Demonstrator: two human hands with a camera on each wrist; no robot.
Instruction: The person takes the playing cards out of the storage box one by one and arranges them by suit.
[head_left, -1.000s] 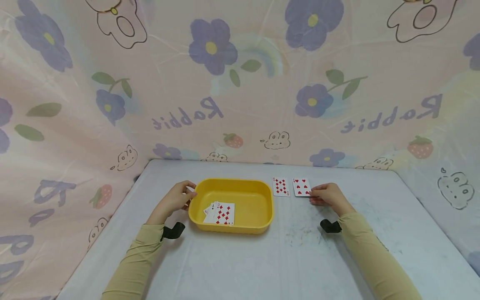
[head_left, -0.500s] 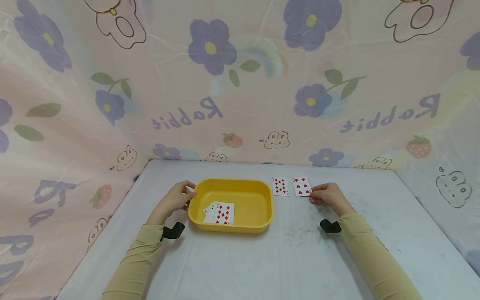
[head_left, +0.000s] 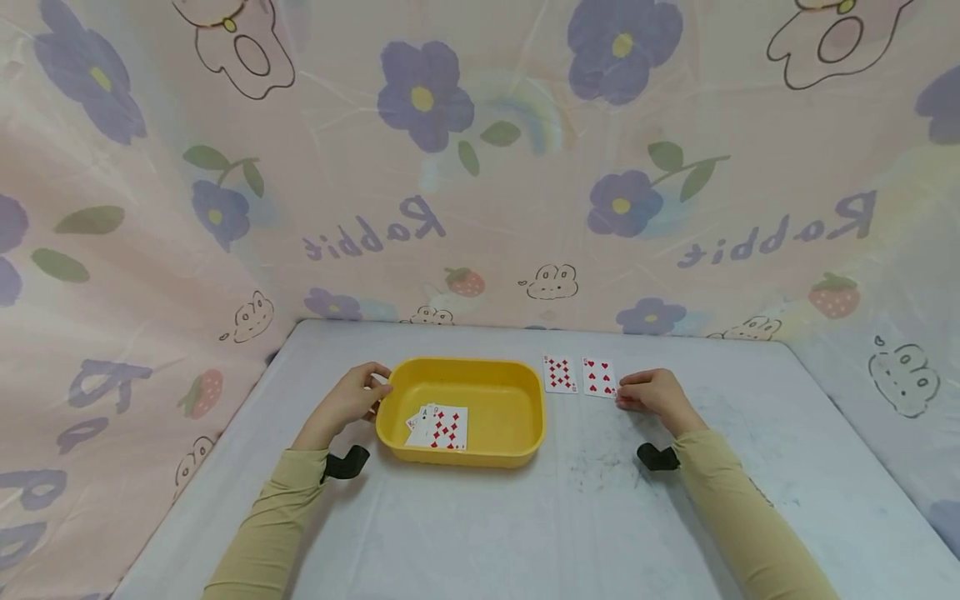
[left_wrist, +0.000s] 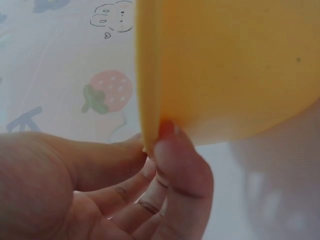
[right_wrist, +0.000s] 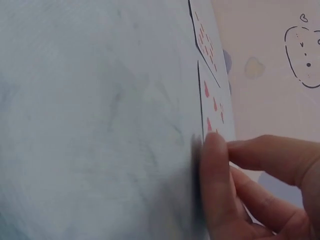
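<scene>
My left hand [head_left: 352,396] pinches the left rim of a yellow plastic basin [head_left: 502,408], with thumb and index finger on either side in the left wrist view. Inside the basin's front left lie several overlapping playing cards [head_left: 450,427], a diamond card on top and an ace partly covered. Right of the basin, a six of hearts [head_left: 599,377] lies face up on the table. My right hand [head_left: 660,397] pinches its lower right corner between thumb and index finger [right_wrist: 216,175]. Just left of it rests a face-up diamond card [head_left: 560,374], untouched.
A pale cloth covers the table [head_left: 480,533], with grey smudges right of the basin. Behind and at the sides hangs a printed fabric [head_left: 495,225] that meets the table's back edge. A black wrist mount [head_left: 657,457] sits below each hand.
The six of hearts has turned slightly, so its sides now stand straighter, and shifted a little toward me with the right hand. My left hand keeps its place on the basin rim.
</scene>
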